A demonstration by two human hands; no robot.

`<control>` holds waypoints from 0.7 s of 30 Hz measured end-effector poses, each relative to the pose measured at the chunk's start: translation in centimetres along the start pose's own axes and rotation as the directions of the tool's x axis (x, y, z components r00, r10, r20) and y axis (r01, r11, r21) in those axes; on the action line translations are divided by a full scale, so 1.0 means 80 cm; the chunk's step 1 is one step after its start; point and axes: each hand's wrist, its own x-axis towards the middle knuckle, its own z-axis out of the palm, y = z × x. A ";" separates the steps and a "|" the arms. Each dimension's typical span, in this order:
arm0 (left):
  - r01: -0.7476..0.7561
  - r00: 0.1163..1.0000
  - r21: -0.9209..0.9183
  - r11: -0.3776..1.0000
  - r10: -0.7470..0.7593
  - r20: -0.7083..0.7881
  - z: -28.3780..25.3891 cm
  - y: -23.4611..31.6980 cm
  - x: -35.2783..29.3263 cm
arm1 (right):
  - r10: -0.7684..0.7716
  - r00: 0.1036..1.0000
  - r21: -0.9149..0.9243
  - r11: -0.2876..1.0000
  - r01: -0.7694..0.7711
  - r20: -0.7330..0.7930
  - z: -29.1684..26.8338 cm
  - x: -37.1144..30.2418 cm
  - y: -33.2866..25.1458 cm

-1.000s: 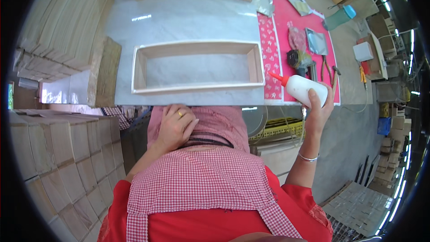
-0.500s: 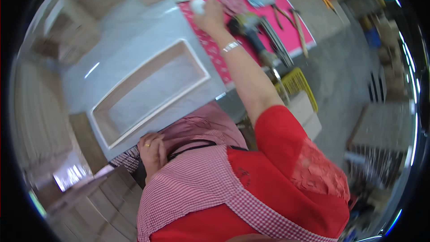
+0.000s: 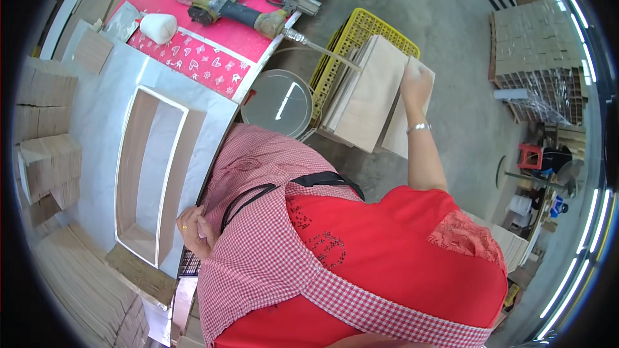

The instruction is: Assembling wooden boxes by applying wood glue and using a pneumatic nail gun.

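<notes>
My right hand point(image 3: 418, 85) is stretched far out to the right, its fingers closed on the top edge of a thin wooden panel point(image 3: 398, 132). That panel leans apart from a stack of similar panels point(image 3: 367, 90) next to it. My left hand point(image 3: 195, 229) rests by the table edge against my apron, fingers curled, with nothing visible in them. Beside it on the grey table lies an open rectangular wooden frame point(image 3: 169, 187) with pale edges. A white squeeze bottle point(image 3: 158, 28) lies on the pink sheet, its red cap pointing left.
A nail gun point(image 3: 238, 11) with an air hose lies on the pink sheet point(image 3: 216, 67). Below the table's right edge are a round lidded bucket point(image 3: 277, 104) and a yellow plastic basket point(image 3: 361, 22). Wooden pieces point(image 3: 51, 164) are piled at the left. A wrapped pallet stack point(image 3: 538, 58) stands far right.
My right hand has let go of the white bottle on the pink sheet and moved right to the wooden panels. My view has turned right; my left hand stays by the table edge.
</notes>
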 end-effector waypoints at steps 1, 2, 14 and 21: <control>0.009 1.000 0.013 1.000 -0.009 -0.005 0.001 0.000 -0.002 | 0.198 0.962 -0.149 0.974 -0.172 0.187 -0.019 -0.015 0.009; 0.003 1.000 0.015 1.000 -0.003 -0.003 0.002 0.002 0.000 | 0.417 0.849 -0.334 0.891 -0.309 0.324 -0.048 -0.032 0.015; -0.073 0.995 0.077 0.994 0.078 -0.059 0.014 0.012 0.002 | 0.589 0.660 -0.309 0.808 -0.503 0.467 -0.061 -0.063 0.032; -0.130 0.980 0.121 0.984 0.146 -0.132 -0.017 -0.001 -0.012 | 0.557 0.737 -0.210 0.830 -0.517 0.384 -0.075 -0.031 0.027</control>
